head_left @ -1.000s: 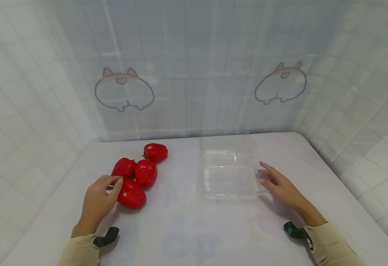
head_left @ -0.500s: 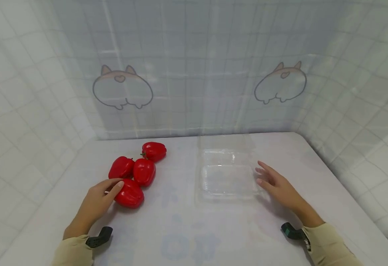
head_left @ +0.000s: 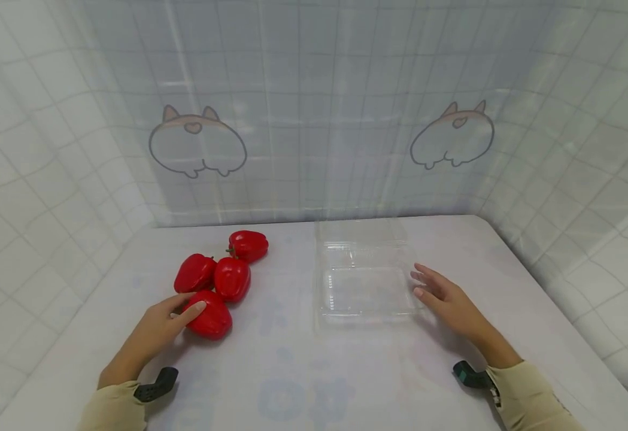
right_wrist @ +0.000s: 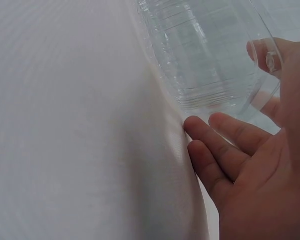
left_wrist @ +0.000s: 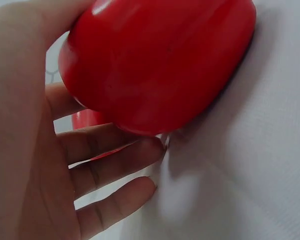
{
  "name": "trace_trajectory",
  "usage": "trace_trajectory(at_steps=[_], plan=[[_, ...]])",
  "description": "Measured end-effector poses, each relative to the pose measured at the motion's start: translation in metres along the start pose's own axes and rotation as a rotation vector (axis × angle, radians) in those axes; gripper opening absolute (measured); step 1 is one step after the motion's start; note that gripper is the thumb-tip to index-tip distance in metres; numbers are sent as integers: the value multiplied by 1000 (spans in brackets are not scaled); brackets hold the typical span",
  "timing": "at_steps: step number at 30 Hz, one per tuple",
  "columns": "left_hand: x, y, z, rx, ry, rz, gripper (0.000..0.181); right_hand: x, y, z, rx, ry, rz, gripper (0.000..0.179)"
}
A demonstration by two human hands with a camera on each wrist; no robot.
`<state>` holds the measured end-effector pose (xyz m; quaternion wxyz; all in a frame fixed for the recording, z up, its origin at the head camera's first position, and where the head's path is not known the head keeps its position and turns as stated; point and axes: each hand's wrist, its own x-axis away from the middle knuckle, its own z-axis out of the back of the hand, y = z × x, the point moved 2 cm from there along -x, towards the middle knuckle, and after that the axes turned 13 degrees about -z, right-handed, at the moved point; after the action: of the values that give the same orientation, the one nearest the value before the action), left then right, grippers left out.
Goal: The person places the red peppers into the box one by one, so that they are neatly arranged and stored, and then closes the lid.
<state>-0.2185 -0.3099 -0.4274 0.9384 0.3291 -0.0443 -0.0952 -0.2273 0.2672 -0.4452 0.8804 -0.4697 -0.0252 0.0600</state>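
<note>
My left hand (head_left: 152, 332) grips the nearest red bell pepper (head_left: 214, 320), thumb on its upper side and fingers at its far left side. In the left wrist view this bell pepper (left_wrist: 159, 60) fills the top, close over the white table, with the lower fingers (left_wrist: 117, 167) spread beneath it. Three more red bell peppers lie just behind: one at left (head_left: 195, 272), one in the middle (head_left: 232, 279), one at the back (head_left: 248, 245). On the right, a clear plastic clamshell container (head_left: 370, 314) stands with its lid raised. My right hand (head_left: 448, 305) rests with relaxed fingers at its right side.
The white table (head_left: 292, 371) carries faint printed marks. A pale gridded curtain (head_left: 314, 120) with cartoon drawings closes off the back, and similar sheets (head_left: 604, 227) line both sides. Each wrist wears a dark camera mount (head_left: 157, 386).
My left hand has opened wider and slid its thumb over the nearest bell pepper, now holding it. The right hand stays at the container's side, nearly still.
</note>
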Motion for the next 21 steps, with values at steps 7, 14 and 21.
trace_trajectory(at_steps=[7,14,21], plan=[[-2,2,-1,17,8,6,89,-1,4,1,-23,-4,-3,62],[-2,0,-2,74,50,-29,84,-1,2,0,15,-18,-2,62],[-3,-4,-3,169,88,-54,78,-2,1,0,32,-42,-1,65]])
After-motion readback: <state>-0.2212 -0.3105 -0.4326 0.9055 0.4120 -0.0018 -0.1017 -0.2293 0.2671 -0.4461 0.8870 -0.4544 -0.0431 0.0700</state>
